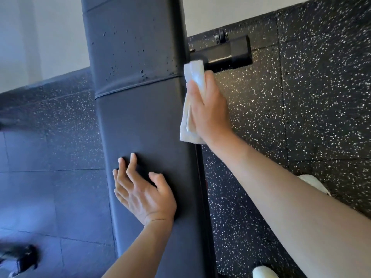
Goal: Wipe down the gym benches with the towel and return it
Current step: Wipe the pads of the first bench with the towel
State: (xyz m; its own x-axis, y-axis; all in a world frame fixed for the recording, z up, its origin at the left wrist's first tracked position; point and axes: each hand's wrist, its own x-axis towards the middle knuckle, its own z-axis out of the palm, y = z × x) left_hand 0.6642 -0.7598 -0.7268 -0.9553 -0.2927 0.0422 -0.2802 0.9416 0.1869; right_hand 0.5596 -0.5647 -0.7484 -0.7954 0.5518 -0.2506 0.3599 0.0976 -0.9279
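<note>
A long black padded gym bench (pixel 140 121) runs from the bottom of the view up to the top. Water droplets dot its far pad. My right hand (pixel 208 109) presses a folded white towel (pixel 189 117) flat against the bench's right side edge, fingers straight and pointing away from me. My left hand (pixel 142 187) rests on the near pad with its fingers spread and fingertips touching the vinyl.
The bench's black metal foot with a small wheel (pixel 228 51) sticks out to the right on the speckled rubber floor (pixel 301 97). A white wall stands beyond. My light shoes (pixel 265 272) show at the bottom right. A dark object (pixel 22 259) lies on the floor bottom left.
</note>
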